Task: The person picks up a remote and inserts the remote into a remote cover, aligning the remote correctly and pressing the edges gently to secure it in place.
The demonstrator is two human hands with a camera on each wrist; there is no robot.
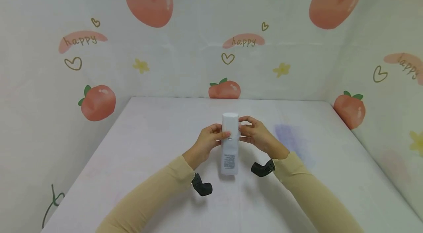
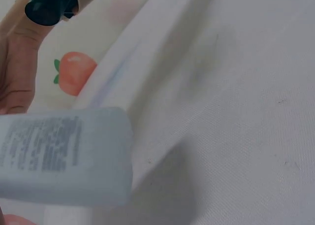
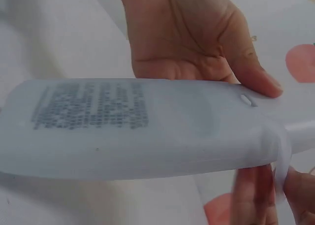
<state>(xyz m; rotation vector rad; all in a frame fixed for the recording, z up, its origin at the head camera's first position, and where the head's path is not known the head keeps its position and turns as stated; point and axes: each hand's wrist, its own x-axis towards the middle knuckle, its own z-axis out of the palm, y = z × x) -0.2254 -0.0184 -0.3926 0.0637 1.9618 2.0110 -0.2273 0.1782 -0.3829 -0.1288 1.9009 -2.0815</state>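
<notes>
Upright in the middle of the head view is a long white remote control, back toward me, with a grey text label near its lower end. My left hand grips its left side, thumb laid across the back by a small slot. My right hand is at the upper right edge, fingers bent. In the right wrist view a thin white strip loops off the side of the remote, and the right fingers pinch at it. The left wrist view shows the remote's labelled lower end over the table.
A white-covered table with a faint purple stain lies below. Behind it hangs a pale cloth backdrop printed with fruit and hearts. Black wrist cameras hang below both wrists.
</notes>
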